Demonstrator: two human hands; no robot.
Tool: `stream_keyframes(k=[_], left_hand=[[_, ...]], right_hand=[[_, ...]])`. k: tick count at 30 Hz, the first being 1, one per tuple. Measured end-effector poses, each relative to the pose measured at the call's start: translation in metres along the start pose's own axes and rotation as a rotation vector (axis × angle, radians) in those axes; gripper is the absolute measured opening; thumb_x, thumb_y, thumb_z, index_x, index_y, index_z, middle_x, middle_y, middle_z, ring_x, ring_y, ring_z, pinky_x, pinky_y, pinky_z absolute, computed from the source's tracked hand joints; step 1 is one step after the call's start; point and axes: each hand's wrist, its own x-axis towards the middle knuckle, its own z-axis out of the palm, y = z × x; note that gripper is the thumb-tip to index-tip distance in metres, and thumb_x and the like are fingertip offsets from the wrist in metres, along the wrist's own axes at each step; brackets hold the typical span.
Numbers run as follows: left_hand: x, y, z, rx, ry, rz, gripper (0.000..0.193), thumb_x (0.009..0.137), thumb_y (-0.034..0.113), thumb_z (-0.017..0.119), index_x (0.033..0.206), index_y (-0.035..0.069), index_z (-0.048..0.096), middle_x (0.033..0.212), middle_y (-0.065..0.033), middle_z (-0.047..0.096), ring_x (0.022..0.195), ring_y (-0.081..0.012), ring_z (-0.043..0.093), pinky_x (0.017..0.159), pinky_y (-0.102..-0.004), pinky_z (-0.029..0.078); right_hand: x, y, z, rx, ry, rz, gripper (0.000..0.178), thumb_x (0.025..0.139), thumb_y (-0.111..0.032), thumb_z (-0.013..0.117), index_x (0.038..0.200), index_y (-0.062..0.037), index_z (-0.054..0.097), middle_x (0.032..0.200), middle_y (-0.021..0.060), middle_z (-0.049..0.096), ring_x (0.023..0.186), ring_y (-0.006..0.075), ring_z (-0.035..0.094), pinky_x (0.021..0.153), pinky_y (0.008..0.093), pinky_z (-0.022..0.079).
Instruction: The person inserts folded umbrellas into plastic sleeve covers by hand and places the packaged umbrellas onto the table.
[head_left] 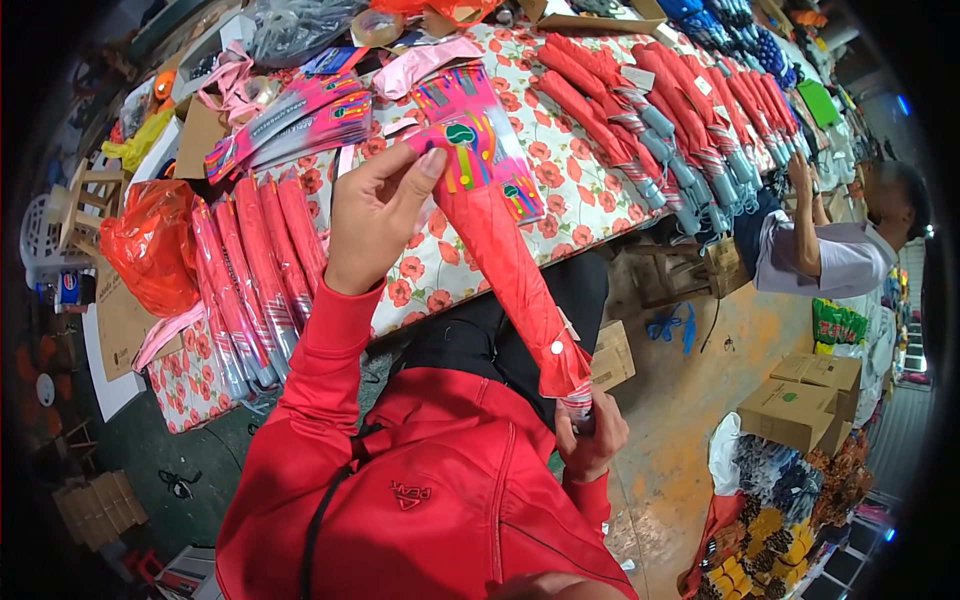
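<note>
A folded red umbrella point(505, 265) slants across in front of my body, its far end at a pink printed plastic sleeve point(462, 160). My left hand point(385, 205) pinches the sleeve's edge between thumb and fingers. Whether the umbrella's tip is inside the sleeve I cannot tell. Down at the near end, my right hand point(595, 437) is closed around the umbrella's handle, which the fingers mostly hide. More printed sleeves point(515, 150) lie on the table just beyond.
The table has a poppy-patterned cloth point(430, 265). Sleeved red umbrellas point(255, 270) lie left; more red umbrellas point(640, 110) lie right. A sleeve stack point(310, 120) sits behind my left hand, near an orange bag point(155, 245). A person point(830, 235) sits at right; cardboard boxes point(795, 400) stand nearby.
</note>
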Motion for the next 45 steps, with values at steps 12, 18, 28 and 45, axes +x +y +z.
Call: stream_keyframes(k=[12,18,28,45], left_hand=[[0.018,-0.019,-0.017,-0.175,-0.223,-0.205,0.042,0.083,0.001,0.079,0.122,-0.002,0.064,0.097,-0.0061,0.072,0.080,-0.0100,0.064,0.074,-0.0214,0.051],[0.018,-0.073,-0.045,-0.468,-0.431,-0.352,0.050,0.081,-0.006,0.076,0.128,-0.003,0.059,0.108,-0.0103,0.071,0.092,-0.0165,0.068,0.084,-0.0261,0.055],[0.001,-0.056,-0.014,-0.815,-0.433,-0.368,0.066,0.083,0.018,0.078,0.140,-0.002,0.050,0.132,-0.0218,0.062,0.118,-0.0309,0.064,0.102,-0.0374,0.049],[-0.037,-0.074,0.009,-0.492,-0.187,-0.431,0.027,0.088,0.004,0.072,0.114,-0.003,0.066,0.097,-0.0089,0.072,0.076,-0.0104,0.067,0.068,-0.0184,0.051]], right_hand=[[-0.014,-0.018,0.020,0.293,-0.094,0.242,0.035,0.077,-0.003,0.075,0.111,0.0004,0.069,0.088,0.0118,0.071,0.067,0.0188,0.059,0.064,0.0288,0.049],[-0.009,-0.021,0.015,0.564,-0.348,0.477,0.027,0.085,-0.004,0.070,0.111,0.0020,0.068,0.085,0.0080,0.068,0.070,0.0160,0.058,0.066,0.0265,0.047],[0.020,-0.014,0.019,1.007,-0.585,0.642,0.021,0.093,-0.011,0.062,0.109,0.0023,0.064,0.081,0.0051,0.063,0.066,0.0111,0.052,0.063,0.0214,0.042],[0.052,-0.015,0.069,0.629,-0.370,0.375,0.029,0.089,-0.012,0.068,0.114,0.0014,0.064,0.079,0.0097,0.064,0.057,0.0199,0.053,0.055,0.0284,0.044]])
